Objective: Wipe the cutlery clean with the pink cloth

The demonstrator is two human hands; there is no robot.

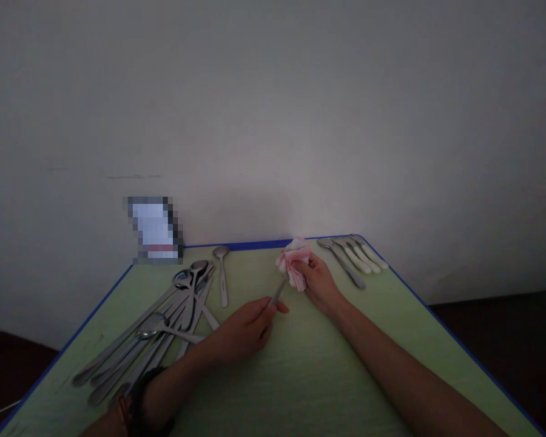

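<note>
Over the middle of the table, my left hand (pixel 248 328) is closed on the handle of a metal piece of cutlery (pixel 279 291), which slants up and to the right. A crumpled pink and white cloth (pixel 296 261) covers its far end, so I cannot tell its kind. My right hand (pixel 322 282) pinches this cloth around the covered end. Left of my hands, a loose heap of steel spoons and other cutlery (pixel 164 331) lies partly behind my left forearm. A single spoon (pixel 222 276) lies apart, just beyond the heap.
The light green table (pixel 309 364) has a blue edge and stands against a pale wall (pixel 273 121). At the back right lie a metal spoon (pixel 346 267) and several white-handled pieces of cutlery (pixel 357 258). A blurred-out upright screen (pixel 155 230) stands at the back left corner.
</note>
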